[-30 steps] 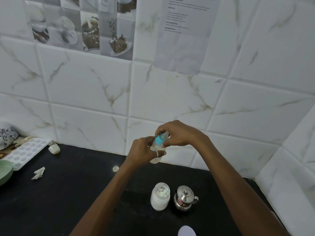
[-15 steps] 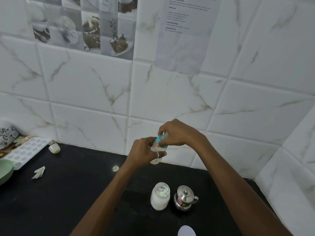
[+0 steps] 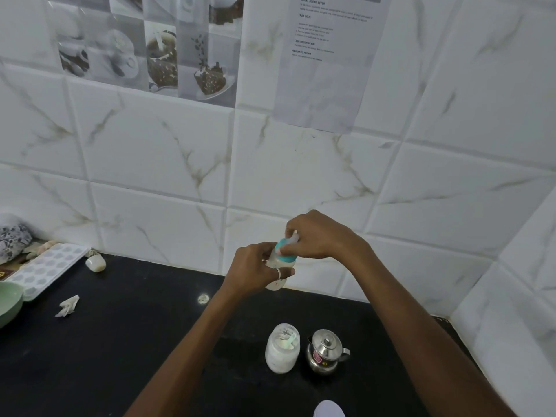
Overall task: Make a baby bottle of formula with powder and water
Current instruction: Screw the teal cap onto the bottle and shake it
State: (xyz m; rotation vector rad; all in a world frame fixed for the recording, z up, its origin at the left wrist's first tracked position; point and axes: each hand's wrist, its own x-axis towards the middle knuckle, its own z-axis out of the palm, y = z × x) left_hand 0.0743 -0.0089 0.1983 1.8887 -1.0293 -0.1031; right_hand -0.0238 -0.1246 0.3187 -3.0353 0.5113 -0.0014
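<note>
Bottle (image 3: 278, 267), light slick plastic, sits clasped in left hand (image 3: 251, 267); right hand (image 3: 316, 236) pinches its teal collar (image 3: 285, 253), the best twisting hold.

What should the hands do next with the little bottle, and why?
Probably keep twisting the teal cap until it sits tight. The left hand grips the baby bottle by its body, held up over the black counter, and the right hand is wrapped around the cap and teat. The powder jar and steel pot stand untouched below.
</note>
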